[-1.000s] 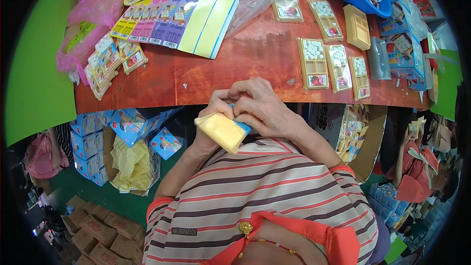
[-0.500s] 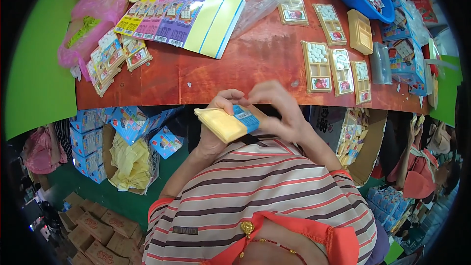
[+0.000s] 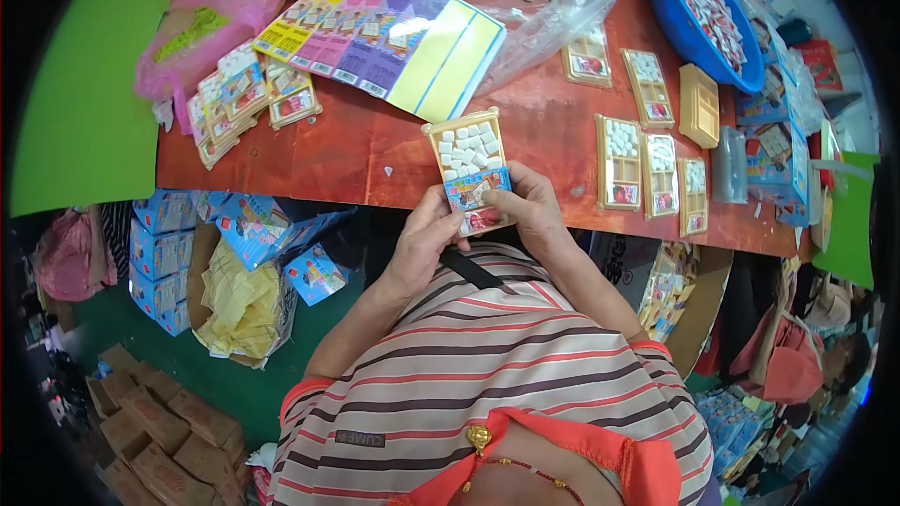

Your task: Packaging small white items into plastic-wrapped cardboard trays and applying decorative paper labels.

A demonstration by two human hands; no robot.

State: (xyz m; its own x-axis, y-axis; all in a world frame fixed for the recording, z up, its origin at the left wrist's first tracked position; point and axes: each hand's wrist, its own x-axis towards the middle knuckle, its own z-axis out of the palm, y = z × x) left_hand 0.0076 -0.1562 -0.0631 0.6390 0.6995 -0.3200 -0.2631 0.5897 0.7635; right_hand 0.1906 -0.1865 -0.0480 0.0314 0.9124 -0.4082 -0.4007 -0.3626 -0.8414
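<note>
Between my hands, at the table's near edge, is a yellow plastic tray (image 3: 495,122) with small white cube-shaped pieces in its far compartment. A blue printed label (image 3: 466,189) wraps across its middle, and a red packet (image 3: 482,219) shows at its near end. My left hand (image 3: 424,242) grips the near left side, fingers closed around it. My right hand (image 3: 532,215) holds the right side, its thumb lying on the label. The tray's underside and the fingertips beneath it are hidden.
Several filled trays (image 3: 621,159) lie at the right, near a blue basin (image 3: 662,14) of small packets. Sheets of printed labels (image 3: 427,37) lie farther back, beside stacked labelled trays (image 3: 234,98) and a pink bag (image 3: 155,80). Below the table stands a box of yellow sheets (image 3: 239,300).
The tray has turned over, from its plain yellow back to its filled front, and now reaches over the table edge. My right hand has come from above the label to the tray's side.
</note>
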